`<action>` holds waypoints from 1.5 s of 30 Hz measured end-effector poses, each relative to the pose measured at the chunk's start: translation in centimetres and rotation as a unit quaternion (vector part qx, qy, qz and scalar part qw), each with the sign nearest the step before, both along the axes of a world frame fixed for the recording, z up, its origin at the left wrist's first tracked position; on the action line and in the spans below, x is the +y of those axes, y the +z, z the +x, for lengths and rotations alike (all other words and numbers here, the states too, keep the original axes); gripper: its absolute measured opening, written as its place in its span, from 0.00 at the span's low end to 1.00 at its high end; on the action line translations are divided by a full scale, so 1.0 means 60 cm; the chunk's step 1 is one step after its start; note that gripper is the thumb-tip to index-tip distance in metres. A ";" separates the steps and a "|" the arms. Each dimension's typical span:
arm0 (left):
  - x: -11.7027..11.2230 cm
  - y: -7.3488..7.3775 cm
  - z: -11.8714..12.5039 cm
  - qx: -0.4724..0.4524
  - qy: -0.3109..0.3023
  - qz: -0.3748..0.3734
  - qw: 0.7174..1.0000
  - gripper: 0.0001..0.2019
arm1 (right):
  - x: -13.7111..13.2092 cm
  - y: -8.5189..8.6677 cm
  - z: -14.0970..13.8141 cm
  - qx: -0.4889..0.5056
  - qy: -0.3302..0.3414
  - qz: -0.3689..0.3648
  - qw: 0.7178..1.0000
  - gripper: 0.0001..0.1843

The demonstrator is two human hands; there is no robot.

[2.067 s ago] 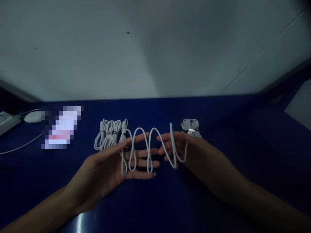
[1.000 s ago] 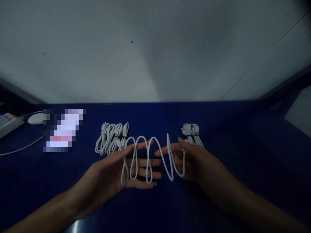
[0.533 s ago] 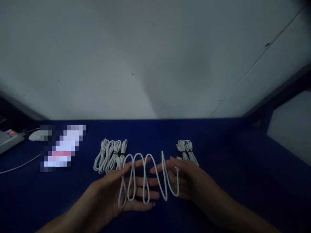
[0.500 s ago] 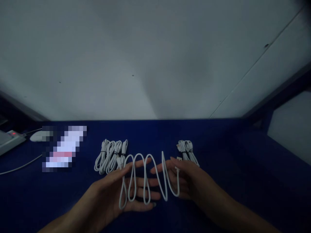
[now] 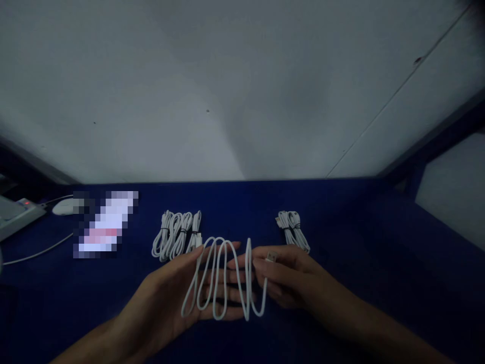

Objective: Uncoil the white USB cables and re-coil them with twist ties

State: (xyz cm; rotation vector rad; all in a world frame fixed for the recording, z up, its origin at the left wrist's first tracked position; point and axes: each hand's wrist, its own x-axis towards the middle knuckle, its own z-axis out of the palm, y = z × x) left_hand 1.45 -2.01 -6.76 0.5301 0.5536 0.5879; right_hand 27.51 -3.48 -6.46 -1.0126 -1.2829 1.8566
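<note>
A white USB cable (image 5: 221, 278) hangs in several loose loops between my hands. My left hand (image 5: 182, 293) is palm up, its thumb pressing the cable near one plug (image 5: 199, 240), while its fingers stretch behind the loops. My right hand (image 5: 284, 273) pinches the other end just below the USB plug (image 5: 271, 257), between thumb and fingers. Behind my left hand, several tied white cable bundles (image 5: 176, 235) lie side by side. Past my right hand lie more tied white cables (image 5: 292, 231), partly hidden by that hand.
The blue tabletop (image 5: 235, 202) ends at a pale wall (image 5: 189, 126). At the left are a bright, pixelated phone-shaped object (image 5: 108, 222), a white mouse-like object (image 5: 62, 207) and a white power strip (image 5: 26, 217) with a red light and cords.
My hands have come closer together, and the loops are bunched tighter. The right hand has shifted left with its plug turned more upright. The view has tipped slightly.
</note>
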 end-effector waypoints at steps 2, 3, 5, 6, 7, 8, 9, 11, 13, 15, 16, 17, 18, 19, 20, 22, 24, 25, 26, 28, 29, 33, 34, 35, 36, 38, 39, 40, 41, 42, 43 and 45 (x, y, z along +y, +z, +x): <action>-0.003 0.005 0.001 0.012 -0.012 0.002 1.000 0.25 | -0.001 -0.001 -0.006 -0.007 0.004 0.008 1.000 0.19; -0.005 0.008 0.002 0.014 -0.027 0.006 1.000 0.24 | -0.003 -0.002 -0.011 -0.005 0.003 0.016 1.000 0.18; -0.007 0.014 0.004 0.030 -0.063 0.024 0.997 0.23 | -0.006 0.000 -0.024 0.008 -0.005 0.029 1.000 0.18; -0.008 0.017 0.006 0.050 -0.080 0.032 0.995 0.23 | -0.009 0.002 -0.032 0.008 -0.012 0.030 0.999 0.17; -0.009 0.019 0.008 0.063 -0.091 0.047 0.993 0.23 | -0.011 0.004 -0.041 -0.001 -0.018 0.031 0.999 0.17; -0.010 0.020 0.009 0.070 -0.104 0.062 0.990 0.21 | -0.014 0.008 -0.049 -0.022 -0.021 0.034 0.999 0.18; -0.010 0.019 0.010 0.072 -0.111 0.071 0.989 0.20 | -0.017 0.013 -0.057 -0.054 -0.026 0.046 0.997 0.19; -0.012 0.015 0.009 0.071 -0.123 0.084 0.986 0.15 | -0.021 0.022 -0.067 -0.120 -0.012 0.097 0.988 0.24; -0.015 0.012 0.007 0.067 -0.131 0.083 0.986 0.11 | -0.022 0.029 -0.072 -0.207 -0.013 0.220 0.953 0.27; -0.018 0.013 0.004 0.062 -0.132 0.075 0.986 0.12 | -0.019 0.034 -0.073 -0.304 -0.039 0.384 0.871 0.26; -0.019 0.015 0.003 0.060 -0.129 0.072 0.987 0.12 | -0.016 0.036 -0.074 -0.344 -0.055 0.458 0.818 0.24; -0.019 0.017 0.003 0.060 -0.128 0.071 0.987 0.11 | -0.014 0.037 -0.075 -0.375 -0.067 0.516 0.767 0.21; -0.019 0.019 0.002 0.061 -0.128 0.072 0.987 0.12 | -0.011 0.037 -0.078 -0.398 -0.077 0.557 0.724 0.20; -0.019 0.021 0.002 0.067 -0.134 0.076 0.986 0.14 | -0.007 0.037 -0.081 -0.417 -0.081 0.582 0.693 0.20; -0.018 0.022 0.001 0.074 -0.145 0.081 0.983 0.17 | -0.004 0.036 -0.085 -0.431 -0.087 0.599 0.669 0.21; -0.016 0.021 -0.002 0.084 -0.168 0.085 0.979 0.20 | 0.003 0.031 -0.094 -0.431 -0.089 0.625 0.645 0.24; -0.014 0.018 -0.007 0.082 -0.182 0.072 0.977 0.18 | 0.010 0.022 -0.101 -0.398 -0.076 0.650 0.642 0.24; -0.014 0.016 -0.010 0.078 -0.189 0.059 0.977 0.15 | 0.012 0.016 -0.103 -0.377 -0.071 0.665 0.641 0.25; -0.013 0.014 -0.012 0.075 -0.198 0.047 0.976 0.14 | 0.015 0.009 -0.105 -0.358 -0.074 0.681 0.634 0.27; -0.012 0.010 -0.016 0.070 -0.222 0.029 0.972 0.12 | 0.017 -0.004 -0.106 -0.340 -0.090 0.704 0.617 0.30; -0.012 0.008 -0.016 0.067 -0.228 0.023 0.971 0.11 | 0.018 -0.010 -0.106 -0.340 -0.099 0.710 0.609 0.31; -0.013 -0.001 -0.014 0.045 -0.211 0.015 0.976 0.14 | 0.016 -0.026 -0.100 -0.338 -0.142 0.713 0.598 0.25; -0.013 -0.003 -0.012 0.043 -0.212 0.014 0.976 0.20 | 0.015 -0.029 -0.099 -0.332 -0.157 0.713 0.597 0.24; -0.012 -0.004 -0.010 0.043 -0.214 0.016 0.976 0.24 | 0.014 -0.031 -0.097 -0.324 -0.170 0.714 0.596 0.23; -0.012 -0.005 -0.009 0.046 -0.214 0.020 0.976 0.27 | 0.013 -0.032 -0.097 -0.317 -0.183 0.714 0.596 0.22; -0.010 -0.004 -0.005 0.056 -0.210 0.028 0.976 0.26 | 0.013 -0.036 -0.095 -0.308 -0.199 0.711 0.600 0.21; -0.009 -0.003 -0.003 0.060 -0.208 0.034 0.976 0.26 | 0.013 -0.037 -0.094 -0.304 -0.207 0.709 0.601 0.21; -0.008 -0.001 -0.002 0.064 -0.209 0.041 0.975 0.25 | 0.014 -0.039 -0.093 -0.302 -0.211 0.707 0.604 0.21; -0.007 0.000 -0.001 0.069 -0.211 0.050 0.974 0.26 | 0.015 -0.041 -0.091 -0.303 -0.206 0.703 0.609 0.20; -0.006 0.000 -0.001 0.075 -0.214 0.060 0.972 0.26 | 0.016 -0.042 -0.089 -0.306 -0.193 0.698 0.618 0.19; -0.006 0.000 -0.001 0.084 -0.216 0.072 0.970 0.27 | 0.018 -0.043 -0.087 -0.311 -0.175 0.690 0.630 0.19; -0.006 -0.005 0.000 0.100 -0.212 0.096 0.967 0.27 | 0.019 -0.044 -0.084 -0.319 -0.134 0.667 0.660 0.21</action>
